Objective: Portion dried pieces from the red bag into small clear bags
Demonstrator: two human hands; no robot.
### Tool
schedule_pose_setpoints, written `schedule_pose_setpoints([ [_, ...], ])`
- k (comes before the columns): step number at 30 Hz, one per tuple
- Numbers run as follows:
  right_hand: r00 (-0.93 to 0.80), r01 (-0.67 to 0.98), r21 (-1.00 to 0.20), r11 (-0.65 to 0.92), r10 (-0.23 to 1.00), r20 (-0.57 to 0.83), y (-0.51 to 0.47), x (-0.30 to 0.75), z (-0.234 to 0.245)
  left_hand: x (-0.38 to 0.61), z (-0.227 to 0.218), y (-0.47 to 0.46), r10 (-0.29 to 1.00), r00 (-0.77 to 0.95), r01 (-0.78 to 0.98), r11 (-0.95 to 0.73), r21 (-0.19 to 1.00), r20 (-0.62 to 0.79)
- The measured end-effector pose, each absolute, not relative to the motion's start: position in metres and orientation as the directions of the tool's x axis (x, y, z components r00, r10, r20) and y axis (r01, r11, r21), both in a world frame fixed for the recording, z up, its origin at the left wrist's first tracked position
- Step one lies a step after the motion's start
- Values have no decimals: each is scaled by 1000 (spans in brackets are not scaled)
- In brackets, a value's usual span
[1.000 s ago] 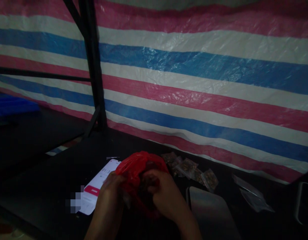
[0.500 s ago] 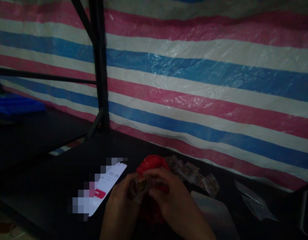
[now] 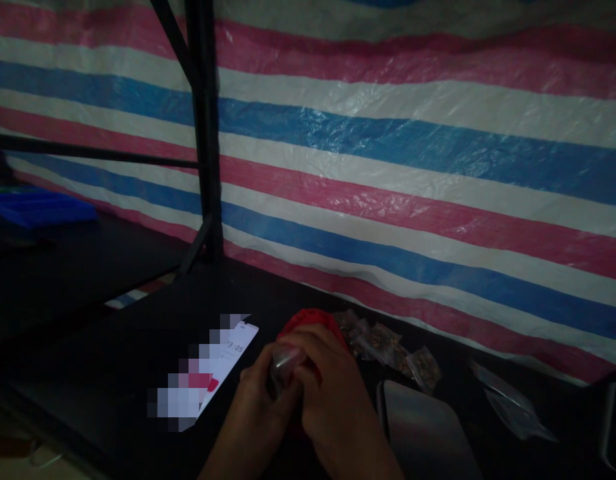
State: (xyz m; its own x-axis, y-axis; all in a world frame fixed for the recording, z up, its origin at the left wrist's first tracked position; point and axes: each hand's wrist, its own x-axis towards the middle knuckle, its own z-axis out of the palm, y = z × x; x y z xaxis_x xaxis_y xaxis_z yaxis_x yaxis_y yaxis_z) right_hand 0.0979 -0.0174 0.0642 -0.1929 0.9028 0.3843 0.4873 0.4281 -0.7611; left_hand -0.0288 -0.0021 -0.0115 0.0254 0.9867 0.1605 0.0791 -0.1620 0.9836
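Both my hands are together low in the middle, over a dark table (image 3: 113, 360). My left hand (image 3: 255, 417) and my right hand (image 3: 328, 400) pinch a small clear plastic packet (image 3: 283, 363) between their fingertips. Right behind them lies a red plastic bag (image 3: 313, 321), mostly hidden by my right hand. What the packet holds is too dark to make out.
Several small filled clear packets (image 3: 388, 347) lie behind the red bag. Empty clear bags (image 3: 508, 400) lie at the right. A grey flat scale plate (image 3: 423, 427) sits by my right wrist. A lit phone (image 3: 213, 377) lies at the left. A striped tarp (image 3: 388, 167) and a black post (image 3: 205, 133) stand behind.
My hands have come out of the red bag with a small clear packet and closed on it. The red bag has sunk down behind them.
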Motion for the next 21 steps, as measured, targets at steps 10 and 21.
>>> schedule_pose_setpoints([
  [10, -85, 739, -646, 193, 977, 195, -18, 129, 41, -23, -5, -23, 933, -350, 256, 178, 950, -81],
  [21, 24, 833, -552, 34, 995, 97, -31, 154, 48, -24, 24, -14, 929, -237, 32, 300, 953, -284],
])
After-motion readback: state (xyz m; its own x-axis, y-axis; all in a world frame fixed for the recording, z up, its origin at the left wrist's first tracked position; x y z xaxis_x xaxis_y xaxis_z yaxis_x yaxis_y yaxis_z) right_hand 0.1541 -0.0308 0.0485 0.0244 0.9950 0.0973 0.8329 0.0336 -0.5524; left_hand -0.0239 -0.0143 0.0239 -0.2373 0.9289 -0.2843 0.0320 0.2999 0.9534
